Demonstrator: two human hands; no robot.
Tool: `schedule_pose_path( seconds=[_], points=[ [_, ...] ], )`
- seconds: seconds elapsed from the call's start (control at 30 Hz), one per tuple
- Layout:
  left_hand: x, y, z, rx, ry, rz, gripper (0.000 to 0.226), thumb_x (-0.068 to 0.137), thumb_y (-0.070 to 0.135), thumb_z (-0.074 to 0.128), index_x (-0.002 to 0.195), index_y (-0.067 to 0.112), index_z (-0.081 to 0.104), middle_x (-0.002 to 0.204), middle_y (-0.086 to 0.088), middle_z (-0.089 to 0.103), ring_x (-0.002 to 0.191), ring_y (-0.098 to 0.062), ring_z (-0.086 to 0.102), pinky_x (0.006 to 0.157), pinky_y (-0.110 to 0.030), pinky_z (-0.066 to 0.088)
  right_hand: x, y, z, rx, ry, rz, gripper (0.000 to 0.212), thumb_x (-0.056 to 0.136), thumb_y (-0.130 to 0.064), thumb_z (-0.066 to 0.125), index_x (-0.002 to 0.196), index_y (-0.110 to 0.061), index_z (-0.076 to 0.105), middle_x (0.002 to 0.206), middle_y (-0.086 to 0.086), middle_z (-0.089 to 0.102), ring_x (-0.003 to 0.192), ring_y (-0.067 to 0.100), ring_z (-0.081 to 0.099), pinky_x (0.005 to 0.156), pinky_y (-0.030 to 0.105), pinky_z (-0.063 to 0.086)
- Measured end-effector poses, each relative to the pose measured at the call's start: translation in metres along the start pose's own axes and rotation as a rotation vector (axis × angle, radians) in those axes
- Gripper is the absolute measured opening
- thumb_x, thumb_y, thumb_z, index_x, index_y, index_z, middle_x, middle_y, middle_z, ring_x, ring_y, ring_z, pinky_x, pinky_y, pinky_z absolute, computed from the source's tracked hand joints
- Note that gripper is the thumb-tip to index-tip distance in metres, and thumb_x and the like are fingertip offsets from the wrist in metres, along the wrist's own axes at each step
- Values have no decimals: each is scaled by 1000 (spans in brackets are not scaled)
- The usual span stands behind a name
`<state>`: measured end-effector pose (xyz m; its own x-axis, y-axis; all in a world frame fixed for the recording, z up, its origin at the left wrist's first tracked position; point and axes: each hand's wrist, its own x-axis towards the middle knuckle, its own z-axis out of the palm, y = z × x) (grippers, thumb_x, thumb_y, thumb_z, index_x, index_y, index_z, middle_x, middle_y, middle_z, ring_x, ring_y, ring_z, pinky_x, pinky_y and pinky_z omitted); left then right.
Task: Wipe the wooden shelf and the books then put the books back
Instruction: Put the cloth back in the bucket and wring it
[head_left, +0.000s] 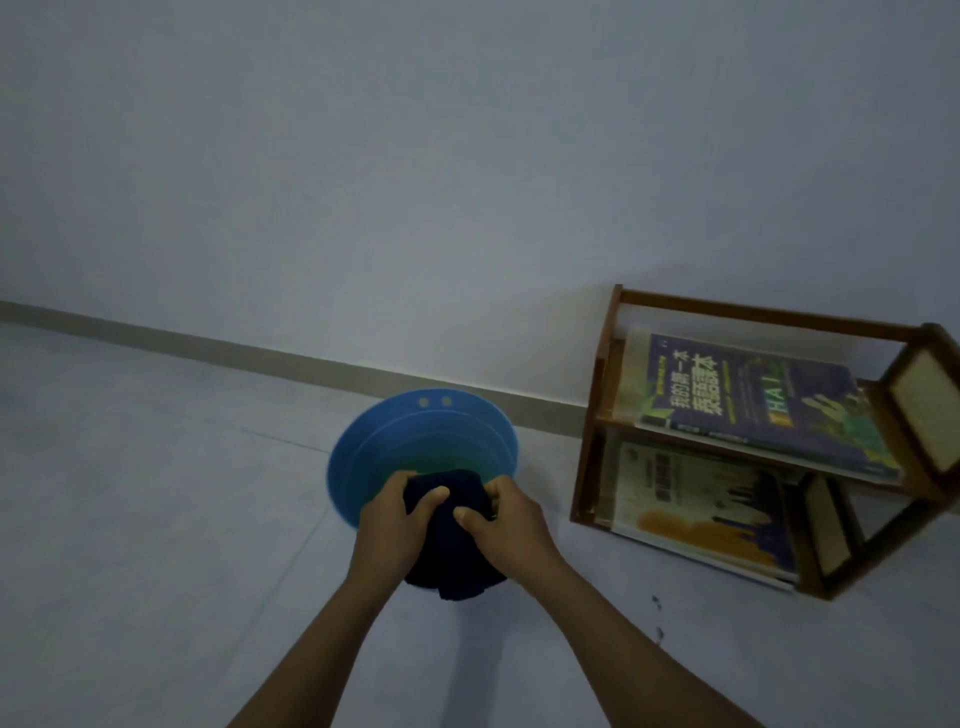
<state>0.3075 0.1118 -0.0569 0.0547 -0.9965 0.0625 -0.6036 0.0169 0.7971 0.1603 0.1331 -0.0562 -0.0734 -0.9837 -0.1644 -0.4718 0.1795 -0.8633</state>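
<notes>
Floor (156, 519): pale grey, smooth, meeting a plain pale wall (415, 156) along a beige skirting strip (208, 348). Blue basin (415, 441): round, standing on the floor near the wall. Dark cloth (452, 540): I see it bunched over the basin's near rim, my left hand (395, 514) and right hand (504, 519) both clenched around it. Wooden shelf (753, 441): two tiers, against the wall to the right, well apart from the basin. Upper book (753, 400) and lower book (701, 504): one on each tier, covers up.
</notes>
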Motion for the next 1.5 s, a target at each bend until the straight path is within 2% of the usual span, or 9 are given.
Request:
schedule_pose_path(
  seconds=[0.17,0.37,0.57,0.87,1.1,1.23,1.33,1.4,1.5],
  points=[
    [12,-26,0,166,-72,38,30,91,42,56,113,21,51,97,5,62,92,-15,63,74,-31,54,10,4,21,-277,91,-33,29,85,-46,57,101,-23,53,102,-1,58,100,20,52,83,35,49],
    [1,-46,4,345,-33,370,53,95,52,32,138,24,44,130,3,53,115,-14,52,98,-32,46,2,15,19,-409,49,-336,56,91,-41,51,142,-28,32,147,-8,33,134,12,30,115,37,24],
    [15,-30,7,-12,-31,17,44,90,33,62,127,19,44,111,2,60,98,-14,59,79,-27,49,11,5,19,-269,101,-194,33,89,-39,56,117,-22,51,114,-1,57,104,17,53,92,36,47],
    [23,-33,5,-45,-102,70,18,95,29,53,111,23,57,102,8,62,95,-9,59,83,-27,49,19,0,13,-121,23,63,20,87,-34,60,90,-17,50,86,-2,57,79,14,54,55,21,36],
    [32,-41,-6,-131,-155,-13,15,96,24,52,111,21,55,108,3,62,101,-15,59,89,-38,52,17,-1,9,166,-11,95,15,91,-30,56,90,-20,46,87,-3,56,81,14,55,66,28,45],
    [32,-43,3,49,-79,50,19,96,22,50,113,26,57,110,2,62,104,-16,58,94,-46,47,14,-1,14,-1,46,-68,22,90,-29,60,100,-18,45,92,-3,54,84,13,54,64,21,42],
    [27,-56,11,287,-69,272,31,94,22,50,123,29,59,120,2,59,110,-16,55,97,-46,44,10,9,20,-281,103,-215,43,93,-32,54,133,-24,40,121,0,44,110,15,46,90,27,44],
    [22,-58,9,202,-158,370,30,96,26,43,117,33,62,114,10,66,104,-7,60,97,-42,45,9,15,17,-472,152,-376,46,95,-35,49,140,-27,39,137,0,38,124,17,36,105,35,36],
    [14,-53,-3,35,-421,319,26,98,46,40,104,40,64,96,17,69,90,-1,63,90,-33,49,11,19,12,-480,-114,-500,44,93,-44,50,133,-26,46,142,-5,40,131,14,33,110,34,26]
  ],
)
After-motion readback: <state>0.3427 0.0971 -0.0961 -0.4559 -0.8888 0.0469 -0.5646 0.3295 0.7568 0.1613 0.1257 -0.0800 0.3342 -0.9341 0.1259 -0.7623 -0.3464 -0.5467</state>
